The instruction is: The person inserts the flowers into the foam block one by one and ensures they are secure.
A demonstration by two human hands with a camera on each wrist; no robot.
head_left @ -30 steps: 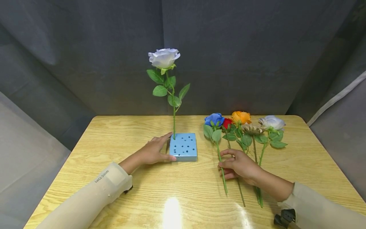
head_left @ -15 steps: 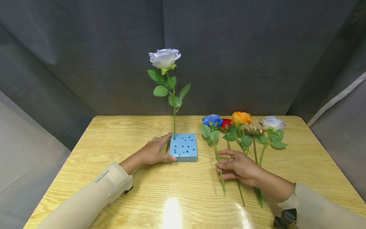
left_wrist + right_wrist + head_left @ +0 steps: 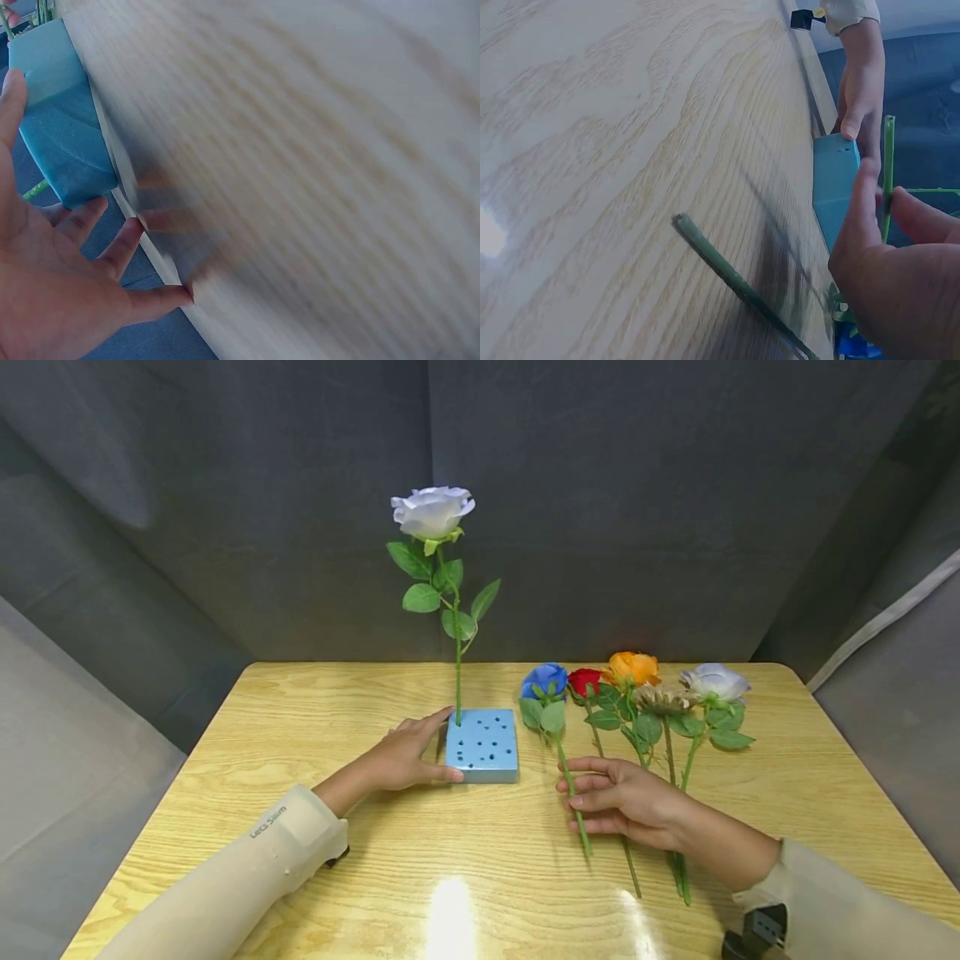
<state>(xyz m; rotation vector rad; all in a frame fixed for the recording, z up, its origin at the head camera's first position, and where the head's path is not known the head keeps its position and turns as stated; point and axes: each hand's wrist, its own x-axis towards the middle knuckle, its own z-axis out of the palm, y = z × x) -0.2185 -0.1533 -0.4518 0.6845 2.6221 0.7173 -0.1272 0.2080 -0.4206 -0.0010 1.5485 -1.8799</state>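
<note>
In the head view a light blue foam block (image 3: 483, 745) with several holes sits mid-table. A white rose (image 3: 432, 513) stands upright in its back left corner. My left hand (image 3: 397, 758) holds the block from the left, thumb at the front face and index finger by the back corner. My right hand (image 3: 630, 802) pinches the green stem of a blue rose (image 3: 545, 682), which leans with its bloom toward the back. In the right wrist view the cut stem end (image 3: 889, 135) sticks out past my thumb and finger; the block (image 3: 834, 174) is beyond.
Right of the blue rose lie a red rose (image 3: 584, 682), an orange flower (image 3: 632, 668), a brown flower (image 3: 663, 699) and another white rose (image 3: 716, 682), stems toward the front. A dark curtain (image 3: 600, 510) hangs behind the wooden table (image 3: 300, 710).
My right hand has shifted slightly left with the blue rose, its bloom moving left and clear of the red rose. The red rose has also slid a little left. My left hand stays put.
</note>
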